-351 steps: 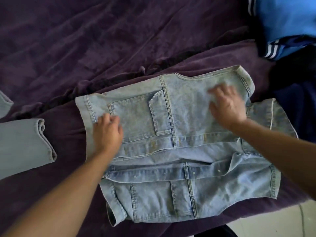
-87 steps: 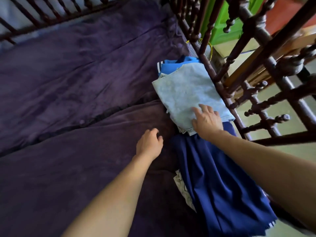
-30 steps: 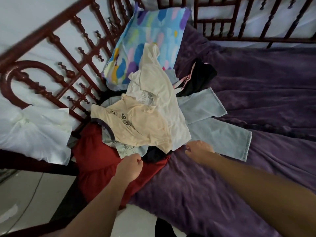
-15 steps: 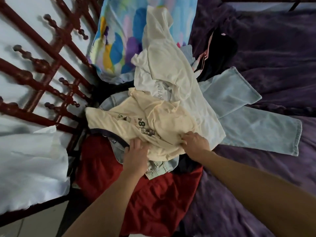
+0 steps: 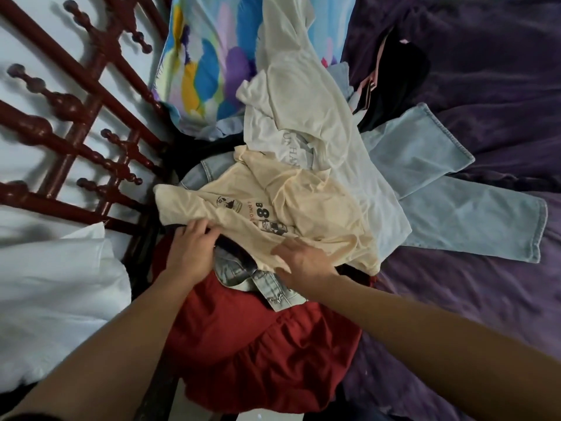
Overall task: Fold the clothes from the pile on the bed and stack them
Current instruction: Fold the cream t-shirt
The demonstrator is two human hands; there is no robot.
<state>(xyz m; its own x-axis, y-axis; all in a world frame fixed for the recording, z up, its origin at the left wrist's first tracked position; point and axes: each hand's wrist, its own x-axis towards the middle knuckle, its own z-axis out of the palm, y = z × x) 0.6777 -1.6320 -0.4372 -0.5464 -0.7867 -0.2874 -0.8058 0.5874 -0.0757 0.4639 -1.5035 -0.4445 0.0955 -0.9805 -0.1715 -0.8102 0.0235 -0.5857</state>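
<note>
A pile of clothes lies at the bed's head end. On top sits a cream printed T-shirt [image 5: 306, 205]. My left hand [image 5: 194, 253] pinches its lower left edge. My right hand [image 5: 303, 262] lies on its lower hem with the fingers curled into the cloth. Under the shirt a denim jacket [image 5: 267, 284] shows, resting on a red garment [image 5: 261, 344]. A white T-shirt [image 5: 303, 117] lies behind the cream one, and pale blue jeans [image 5: 449, 208] spread to the right. A black garment [image 5: 394, 86] sits at the back of the pile.
A dark red turned-wood bed rail [image 5: 76, 117] runs along the left. A colourful pillow [image 5: 218, 56] leans at the head. White fabric [image 5: 51, 293] hangs outside the rail at lower left. The purple bedspread [image 5: 485, 299] stretches to the right.
My view swung from the folded stack at the bed's other end to the pile. Both hands reached in and closed on the cream T-shirt's lower edge; the left hand slid left along it.
</note>
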